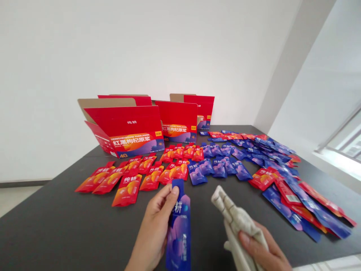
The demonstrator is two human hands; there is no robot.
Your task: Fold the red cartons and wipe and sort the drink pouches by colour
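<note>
Fingers of the left hand [153,229] grip a blue pouch [179,229], its bottom cut off; right hand [261,254] clutches a cloth [235,218].

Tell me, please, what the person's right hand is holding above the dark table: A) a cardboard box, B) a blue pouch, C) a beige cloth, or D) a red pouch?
C: the right hand grips a bunched beige cloth, while the blue pouch is in the left hand, and the red pouches lie on the table.
</note>
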